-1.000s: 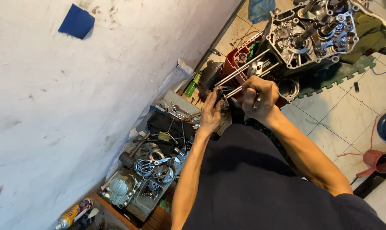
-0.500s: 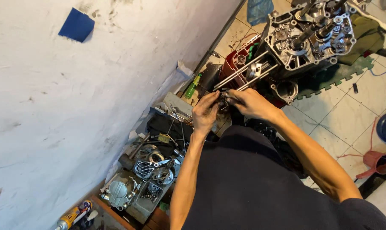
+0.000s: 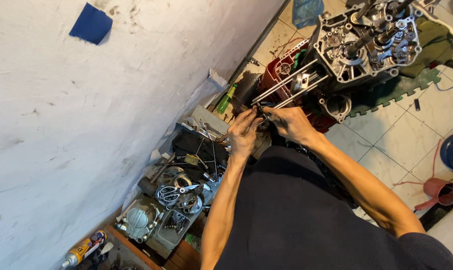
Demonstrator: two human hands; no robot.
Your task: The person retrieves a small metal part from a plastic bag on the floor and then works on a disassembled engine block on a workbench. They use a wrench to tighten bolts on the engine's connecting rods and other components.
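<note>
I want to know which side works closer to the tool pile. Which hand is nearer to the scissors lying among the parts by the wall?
The left hand. It is above the scissors, up the pile from them; the right hand is farther off, toward the engine case.

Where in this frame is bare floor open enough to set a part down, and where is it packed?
Open tiles lie between the green mat under the engine case, the right hand and the red funnel. Crowded: the tool pile along the wall, beside the left hand.
</note>
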